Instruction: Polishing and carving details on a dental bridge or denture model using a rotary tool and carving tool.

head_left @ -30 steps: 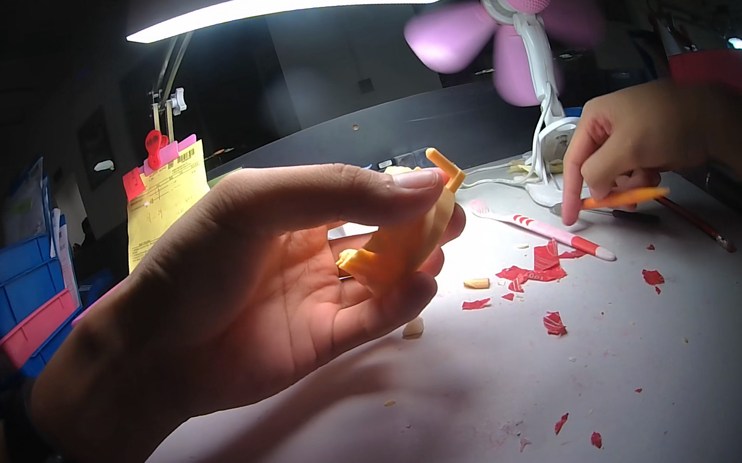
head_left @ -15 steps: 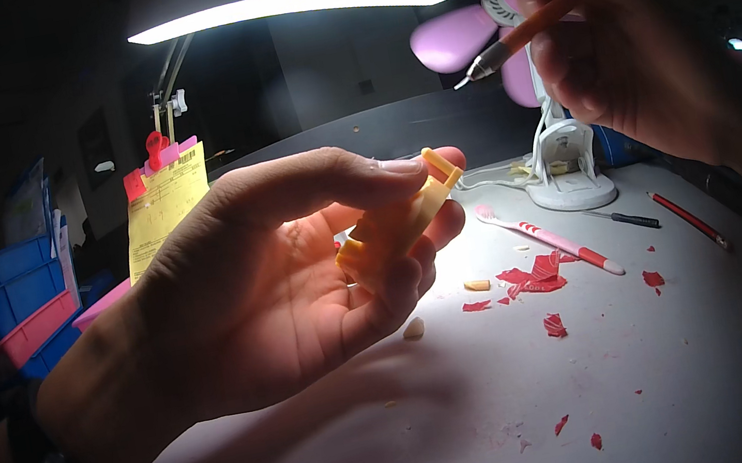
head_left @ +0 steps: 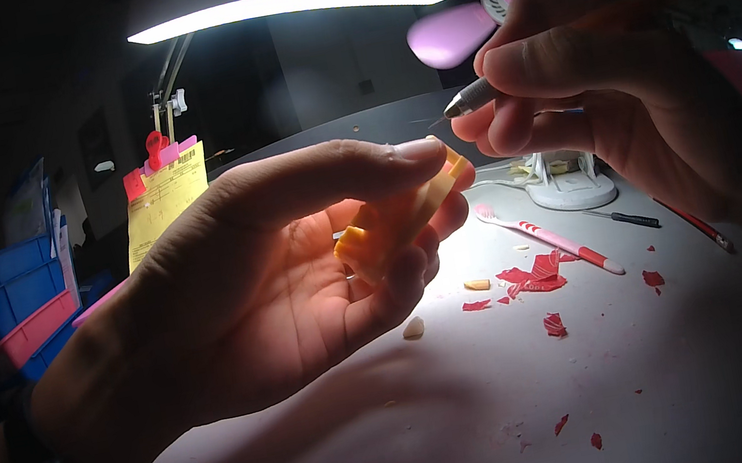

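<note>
Between the thumb and fingers of my left hand (head_left: 268, 259) is a small pale-yellow molded part (head_left: 429, 199), tilted, with much of it covered by the fingers. My right hand (head_left: 591, 77) is closed in a pen grip on a slim craft knife (head_left: 470, 99), which has a metal collet, a grey grip and an orange handle. The knife's thin tip points down-left, just above the upper end of the yellow part and apart from it. Most of the handle is hidden behind my right hand.
A lit lamp (head_left: 289, 5) hangs above. On the white table (head_left: 514, 384) lie red scraps (head_left: 536, 277), a pink toothbrush (head_left: 560, 244), a screwdriver (head_left: 634, 220) and a red pencil-like stick (head_left: 699, 226). Behind stand a pink fan (head_left: 451, 36), a yellow paper (head_left: 166, 207) and blue bins (head_left: 22, 285).
My right hand has come down and left with the craft knife, bringing its tip close to the yellow part. My left thumb has shifted toward the part's upper end.
</note>
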Demonstrator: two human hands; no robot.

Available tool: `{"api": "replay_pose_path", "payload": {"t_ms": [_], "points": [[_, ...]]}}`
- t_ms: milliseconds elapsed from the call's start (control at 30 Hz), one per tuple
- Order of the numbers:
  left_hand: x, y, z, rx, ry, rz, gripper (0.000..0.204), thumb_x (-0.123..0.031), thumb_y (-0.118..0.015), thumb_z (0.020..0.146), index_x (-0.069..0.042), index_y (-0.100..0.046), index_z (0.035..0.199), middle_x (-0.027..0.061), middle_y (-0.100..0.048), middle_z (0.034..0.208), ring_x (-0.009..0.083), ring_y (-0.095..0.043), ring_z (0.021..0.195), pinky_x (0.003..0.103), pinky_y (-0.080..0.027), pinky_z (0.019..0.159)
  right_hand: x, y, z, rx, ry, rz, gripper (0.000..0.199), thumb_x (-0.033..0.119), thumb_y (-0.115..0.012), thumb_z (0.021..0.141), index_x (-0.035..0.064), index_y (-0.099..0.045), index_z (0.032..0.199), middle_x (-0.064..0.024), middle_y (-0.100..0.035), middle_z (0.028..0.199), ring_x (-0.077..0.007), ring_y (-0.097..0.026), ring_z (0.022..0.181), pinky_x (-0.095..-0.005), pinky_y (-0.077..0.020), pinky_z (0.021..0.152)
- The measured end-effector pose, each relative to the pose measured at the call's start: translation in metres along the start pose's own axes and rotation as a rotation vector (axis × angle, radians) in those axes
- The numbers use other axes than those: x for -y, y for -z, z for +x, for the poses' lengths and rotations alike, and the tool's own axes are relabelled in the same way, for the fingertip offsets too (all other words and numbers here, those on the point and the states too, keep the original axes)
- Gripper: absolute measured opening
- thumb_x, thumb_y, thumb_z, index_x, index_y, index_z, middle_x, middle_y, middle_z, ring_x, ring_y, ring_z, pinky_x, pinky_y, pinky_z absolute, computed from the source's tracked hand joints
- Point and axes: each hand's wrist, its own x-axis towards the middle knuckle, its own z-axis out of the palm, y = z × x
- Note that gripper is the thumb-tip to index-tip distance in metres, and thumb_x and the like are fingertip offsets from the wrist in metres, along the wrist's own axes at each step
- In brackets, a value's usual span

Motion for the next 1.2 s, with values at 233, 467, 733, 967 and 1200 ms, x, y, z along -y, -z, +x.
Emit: {"api": "replay_pose_path", "payload": {"t_ms": [233, 467, 733, 967, 1200], "points": [[0.005, -0.002, -0.003, 0.042, -0.051, 0.055, 0.059, -0.019, -0.073, 0.096, 0.004, -0.041, 0.14, 0.0181, -0.052, 0.119, 0.018, -0.066, 0.09, 0.019, -0.059, 0.065, 0.002, -0.019, -0.01, -0.043, 0.02, 0.102, 0.029, 0.033, -0.074, 0.095, 0.0055, -0.065, 0.088, -0.0093, -0.074, 0.081, -0.0187, -0.077, 0.089, -0.0406, -0.0614, 0.092], [0.001, -0.016, -0.007, -0.101, -0.03, 0.094, 0.058, -0.02, -0.073, 0.095, 0.006, -0.042, 0.137, 0.016, -0.051, 0.116, 0.0152, -0.062, 0.087, 0.018, -0.057, 0.064, 0.009, -0.027, -0.016, -0.053, 0.056, 0.058, 0.03, 0.031, -0.075, 0.094, 0.0062, -0.062, 0.083, -0.0079, -0.072, 0.082, -0.0165, -0.076, 0.083, -0.0386, -0.0627, 0.089], [0.011, -0.032, -0.008, -0.189, -0.079, 0.25, 0.046, -0.02, -0.076, 0.094, 0.005, -0.052, 0.123, 0.0108, -0.054, 0.105, 0.0091, -0.057, 0.081, 0.016, -0.05, 0.059, -0.001, -0.029, -0.015, -0.02, 0.136, 0.055, 0.028, 0.027, -0.074, 0.094, 0.0019, -0.063, 0.088, -0.0111, -0.072, 0.085, -0.0206, -0.076, 0.087, -0.0434, -0.0629, 0.094], [0.007, -0.046, -0.015, -0.283, -0.048, 0.363, 0.044, -0.022, -0.078, 0.093, 0.005, -0.055, 0.119, 0.0078, -0.057, 0.097, 0.0062, -0.056, 0.075, 0.013, -0.05, 0.059, 0.01, -0.028, -0.008, -0.025, -0.079, 0.044, 0.029, 0.027, -0.076, 0.094, 0.0001, -0.065, 0.09, -0.0099, -0.069, 0.083, -0.0208, -0.076, 0.086, -0.0438, -0.0629, 0.094], [0.009, -0.047, -0.013, -0.278, -0.063, 0.338, 0.045, -0.025, -0.079, 0.092, 0.004, -0.056, 0.119, 0.0077, -0.058, 0.097, 0.0068, -0.056, 0.077, 0.014, -0.05, 0.06, 0.002, -0.032, -0.01, -0.18, -0.091, 0.147, 0.03, 0.028, -0.078, 0.092, 0.0001, -0.066, 0.09, -0.0079, -0.067, 0.081, -0.0176, -0.072, 0.078, -0.0379, -0.0631, 0.081]]}}
